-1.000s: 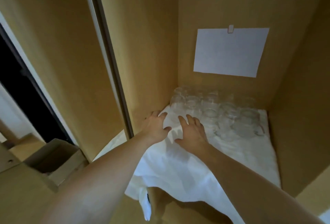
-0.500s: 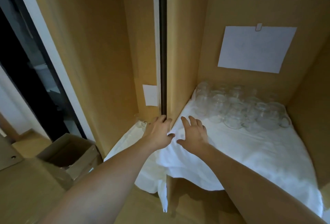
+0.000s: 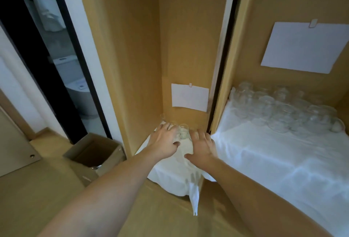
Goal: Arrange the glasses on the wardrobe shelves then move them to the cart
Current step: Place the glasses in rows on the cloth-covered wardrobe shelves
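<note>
Several clear glasses [image 3: 283, 110] stand bunched at the back of the right wardrobe shelf, on a white cloth [image 3: 273, 153]. A few more clear glasses [image 3: 182, 131] stand at the back of the narrower left shelf, also cloth-covered [image 3: 170, 176]. My left hand [image 3: 164, 140] reaches into the left compartment, fingers spread, its fingertips at the small glasses. My right hand [image 3: 202, 146] lies beside it with straight fingers on the cloth, just right of those glasses. Neither hand grips anything.
A wooden divider [image 3: 221, 78] separates the two compartments. White paper sheets hang on the back walls [image 3: 189, 97] [image 3: 304, 45]. An open cardboard box [image 3: 96, 151] sits on the floor at left, beside a dark doorway [image 3: 43, 51].
Both hands have moved left from the right shelf's cloth into the left compartment, and the view has swung left with them. The glasses on the right shelf stay put.
</note>
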`<state>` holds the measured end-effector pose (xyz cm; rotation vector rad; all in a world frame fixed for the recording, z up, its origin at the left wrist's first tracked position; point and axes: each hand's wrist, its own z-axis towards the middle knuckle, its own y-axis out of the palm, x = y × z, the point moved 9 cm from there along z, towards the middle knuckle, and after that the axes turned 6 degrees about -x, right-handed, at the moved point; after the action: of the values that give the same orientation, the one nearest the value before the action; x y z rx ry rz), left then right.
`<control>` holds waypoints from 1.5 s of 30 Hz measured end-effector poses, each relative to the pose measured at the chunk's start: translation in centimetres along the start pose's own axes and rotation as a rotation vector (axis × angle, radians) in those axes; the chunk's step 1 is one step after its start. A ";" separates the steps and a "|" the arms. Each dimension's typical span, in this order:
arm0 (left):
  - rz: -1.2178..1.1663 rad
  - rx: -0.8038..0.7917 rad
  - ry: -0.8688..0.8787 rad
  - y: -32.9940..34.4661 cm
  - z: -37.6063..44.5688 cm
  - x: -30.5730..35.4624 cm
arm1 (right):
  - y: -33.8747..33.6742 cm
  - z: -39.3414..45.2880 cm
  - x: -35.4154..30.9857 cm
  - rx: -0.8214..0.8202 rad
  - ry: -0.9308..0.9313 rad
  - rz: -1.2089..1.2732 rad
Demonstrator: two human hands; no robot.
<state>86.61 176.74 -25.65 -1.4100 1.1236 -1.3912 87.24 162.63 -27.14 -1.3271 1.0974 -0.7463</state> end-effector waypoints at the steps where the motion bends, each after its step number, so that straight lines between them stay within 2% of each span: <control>1: -0.011 -0.012 -0.019 0.3 0.0 -1.2 | 0.6 0.3 -0.9 -0.022 -0.007 -0.004; 9: -0.014 -0.034 -0.135 1.2 2.1 -9.2 | 4.5 5.3 -5.5 -0.127 -0.034 0.003; 18: -0.035 -0.071 -0.186 0.9 9.9 -15.5 | 7.4 15.1 -7.2 -0.193 -0.004 0.050; 28: -0.057 -0.155 -0.175 1.6 19.0 -18.4 | 9.1 24.1 -6.4 -0.252 0.061 0.080; 37: -0.056 -0.198 -0.159 3.6 23.5 -20.8 | 10.7 28.1 -5.9 -0.277 0.109 0.109; 45: -0.088 -0.264 -0.095 5.7 26.3 -24.3 | 13.0 30.5 -6.8 -0.288 0.277 0.162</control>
<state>113.08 198.22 -38.09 -1.7120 1.2296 -1.2551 110.99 182.08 -41.43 -1.3793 1.5618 -0.6825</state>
